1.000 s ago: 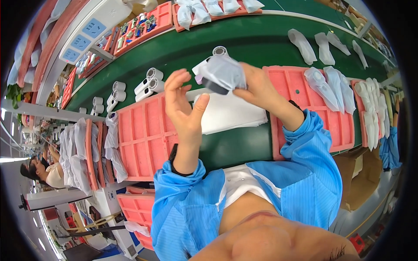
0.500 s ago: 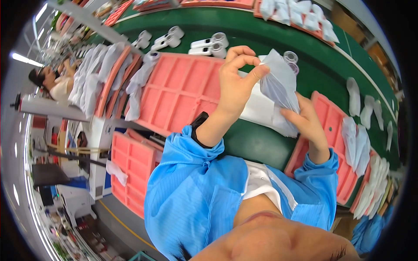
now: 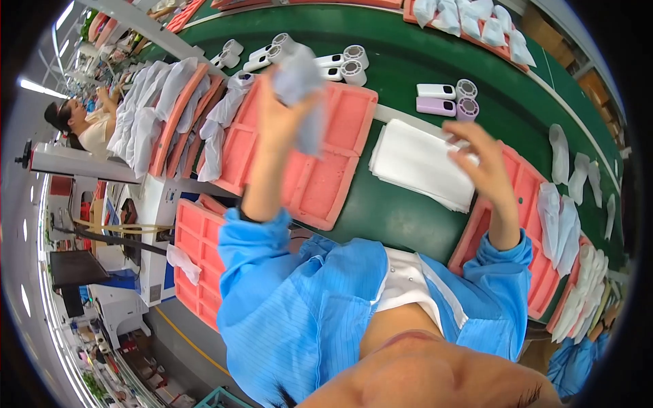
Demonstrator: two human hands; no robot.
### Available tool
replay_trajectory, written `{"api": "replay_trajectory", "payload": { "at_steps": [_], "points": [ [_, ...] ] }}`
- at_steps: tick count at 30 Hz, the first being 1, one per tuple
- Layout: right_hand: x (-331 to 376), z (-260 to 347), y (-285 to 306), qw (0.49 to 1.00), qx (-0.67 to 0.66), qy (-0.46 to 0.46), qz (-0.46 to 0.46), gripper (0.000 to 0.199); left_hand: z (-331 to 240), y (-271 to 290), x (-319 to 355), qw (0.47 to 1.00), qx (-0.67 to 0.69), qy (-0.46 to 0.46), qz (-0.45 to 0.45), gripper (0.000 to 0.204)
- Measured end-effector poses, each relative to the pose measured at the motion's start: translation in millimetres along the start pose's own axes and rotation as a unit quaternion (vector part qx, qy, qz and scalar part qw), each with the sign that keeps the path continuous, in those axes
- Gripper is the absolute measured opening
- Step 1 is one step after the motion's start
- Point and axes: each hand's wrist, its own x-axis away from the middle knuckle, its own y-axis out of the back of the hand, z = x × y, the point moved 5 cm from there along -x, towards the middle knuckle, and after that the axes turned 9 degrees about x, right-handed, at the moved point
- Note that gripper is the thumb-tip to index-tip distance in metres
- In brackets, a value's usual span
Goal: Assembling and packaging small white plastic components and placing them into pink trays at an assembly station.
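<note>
A pale grey-white bag (image 3: 303,75), blurred by motion, is gripped in my left hand (image 3: 280,115) between thumb and fingers. The hand is above the large pink compartment tray (image 3: 340,122) at the left, and the bag hangs over that tray. Whether anything is inside the bag cannot be seen. My right hand (image 3: 481,163) holds nothing; its bent fingers are apart over the right end of a stack of flat white bags (image 3: 418,160). Beyond the stack, a white handheld fan (image 3: 435,90) and a lilac handheld fan (image 3: 435,106) lie side by side.
Several more white fans (image 3: 352,70) lie on the green bench (image 3: 388,214) beyond the left tray. Another pink tray (image 3: 513,217) with pale bags (image 3: 558,224) stands at the right. Stacked trays with wrapped items (image 3: 153,115) are at the far left, where another person (image 3: 92,132) sits.
My left hand has carried the bag left, from above the white stack to over the pink tray. My right hand has let go of the bag and its fingers have spread.
</note>
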Motion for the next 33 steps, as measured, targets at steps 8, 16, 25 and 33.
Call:
{"api": "replay_trajectory", "payload": {
  "at_steps": [8,16,25,33],
  "points": [
    [-17.7,-117.9,37.9,0.949,0.214,-0.169,-0.157,0.046,137.3,181.2,-103.4,0.842,-0.536,-0.064,0.009,0.074],
    [-31.7,-191.6,27.3,0.929,0.233,-0.268,-0.101,0.059,46.9,-93.9,-25.6,0.862,-0.368,-0.227,0.265,0.039],
    [-29.5,-185.9,31.1,0.929,0.139,-0.305,-0.157,0.065,117.3,-255.4,96.9,0.834,-0.311,-0.113,0.441,0.022],
    [22.1,-83.0,109.6,0.947,0.079,-0.148,-0.275,0.057,127.4,-248.8,105.6,0.862,-0.271,-0.047,0.425,0.019]
  ]
}}
